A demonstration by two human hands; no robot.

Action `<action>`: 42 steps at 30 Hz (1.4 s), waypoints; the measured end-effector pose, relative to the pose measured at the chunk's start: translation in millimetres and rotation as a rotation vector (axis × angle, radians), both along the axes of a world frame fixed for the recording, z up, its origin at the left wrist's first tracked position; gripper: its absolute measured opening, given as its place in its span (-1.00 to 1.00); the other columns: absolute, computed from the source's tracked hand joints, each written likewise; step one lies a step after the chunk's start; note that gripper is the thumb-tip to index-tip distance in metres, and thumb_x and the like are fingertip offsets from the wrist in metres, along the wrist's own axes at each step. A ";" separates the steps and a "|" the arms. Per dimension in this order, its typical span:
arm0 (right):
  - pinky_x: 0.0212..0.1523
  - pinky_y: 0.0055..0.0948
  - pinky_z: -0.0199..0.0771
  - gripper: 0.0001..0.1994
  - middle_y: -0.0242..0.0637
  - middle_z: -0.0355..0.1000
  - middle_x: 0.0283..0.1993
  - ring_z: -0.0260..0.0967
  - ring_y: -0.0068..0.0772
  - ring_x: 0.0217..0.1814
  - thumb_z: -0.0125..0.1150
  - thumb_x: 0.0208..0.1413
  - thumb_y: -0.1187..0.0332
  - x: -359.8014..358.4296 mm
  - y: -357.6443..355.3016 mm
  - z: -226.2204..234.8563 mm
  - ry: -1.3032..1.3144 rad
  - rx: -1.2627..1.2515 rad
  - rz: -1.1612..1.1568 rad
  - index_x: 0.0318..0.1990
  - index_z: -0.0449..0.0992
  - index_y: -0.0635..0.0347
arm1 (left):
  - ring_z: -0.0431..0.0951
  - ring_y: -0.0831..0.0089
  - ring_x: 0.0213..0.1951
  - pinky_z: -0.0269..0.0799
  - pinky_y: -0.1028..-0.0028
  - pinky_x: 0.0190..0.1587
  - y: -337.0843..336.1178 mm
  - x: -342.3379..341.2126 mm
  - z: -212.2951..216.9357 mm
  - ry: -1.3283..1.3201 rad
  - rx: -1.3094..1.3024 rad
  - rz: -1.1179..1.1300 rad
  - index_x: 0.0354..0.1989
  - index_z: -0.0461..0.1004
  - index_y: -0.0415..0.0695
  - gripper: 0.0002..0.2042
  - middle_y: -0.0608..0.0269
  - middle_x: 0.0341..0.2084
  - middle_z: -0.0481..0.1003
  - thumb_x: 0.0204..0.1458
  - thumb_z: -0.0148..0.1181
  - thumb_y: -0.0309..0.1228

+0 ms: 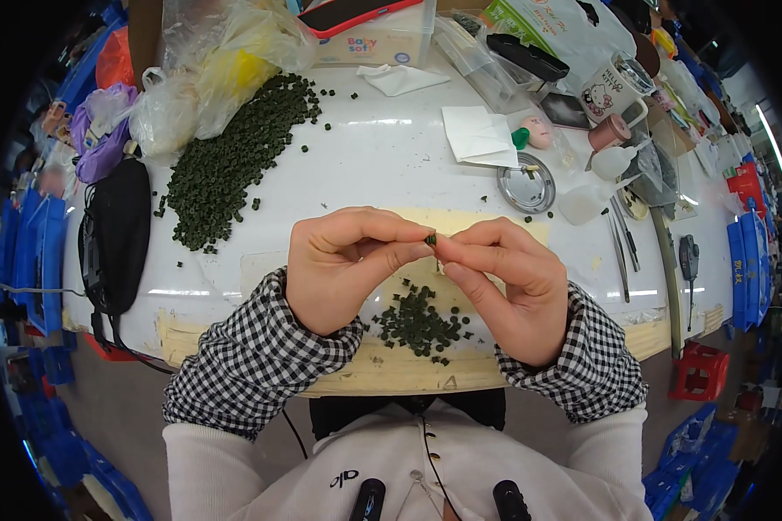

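A small dark green part (431, 239) is pinched between the fingertips of both hands, above the middle of the table. My left hand (343, 265) grips it from the left with thumb and forefinger. From the right, the fingertips of my right hand (517, 282) close on it too and partly cover it. Below the hands, near the table's front edge, lies a small pile of dark green parts (417, 323) of the same look. A much larger heap of these dark green parts (235, 161) spreads over the table at the far left.
Plastic bags (165, 113) and a black pouch (117, 234) flank the heap. On the right are a round metal lid (526, 184), squeeze bottles (586, 204), tweezers (619, 256) and white tissues (478, 136). A clear box (374, 43) with a red-edged phone stands at the back.
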State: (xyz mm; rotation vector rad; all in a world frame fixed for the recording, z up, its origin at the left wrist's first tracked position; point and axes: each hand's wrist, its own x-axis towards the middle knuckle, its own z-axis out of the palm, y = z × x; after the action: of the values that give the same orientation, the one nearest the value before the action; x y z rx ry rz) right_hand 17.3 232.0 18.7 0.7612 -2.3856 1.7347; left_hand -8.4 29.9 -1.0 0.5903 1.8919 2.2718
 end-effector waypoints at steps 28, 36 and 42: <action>-0.40 -0.47 0.38 -0.87 -0.27 0.42 -0.46 0.38 -0.37 -0.42 0.33 -0.05 0.49 -15.6 35.6 13.4 0.168 0.395 -0.232 -0.32 0.56 0.30 | 0.62 0.38 -0.21 0.55 0.49 -0.12 2.8 -0.9 -6.4 -0.122 0.008 -0.052 -0.24 0.51 -0.33 -0.87 0.03 -0.31 0.59 0.02 0.21 -0.69; -0.38 -0.43 0.37 -0.91 -0.28 0.42 -0.47 0.38 -0.31 -0.40 0.36 -0.08 0.47 -13.9 35.1 8.8 0.190 0.465 -0.161 -0.40 0.57 0.24 | 0.62 0.38 -0.20 0.55 0.50 -0.11 3.3 -1.0 -5.4 -0.162 -0.009 -0.063 -0.24 0.51 -0.36 -0.87 0.02 -0.31 0.59 0.01 0.21 -0.70; -0.36 -0.52 0.35 -0.94 -0.28 0.45 -0.39 0.35 -0.48 -0.39 0.29 0.03 0.54 0.6 34.2 32.4 0.357 0.155 -0.322 -0.39 0.52 0.32 | 0.61 0.37 -0.19 0.55 0.48 -0.09 4.5 1.6 -7.3 -0.169 0.012 -0.111 -0.25 0.51 -0.37 -0.86 0.01 -0.30 0.58 0.01 0.19 -0.73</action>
State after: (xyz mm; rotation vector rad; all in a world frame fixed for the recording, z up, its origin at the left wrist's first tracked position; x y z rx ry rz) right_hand 17.9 266.2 51.1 0.6003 -2.2597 1.1923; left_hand -6.8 34.3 -8.3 0.4750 1.7250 2.1896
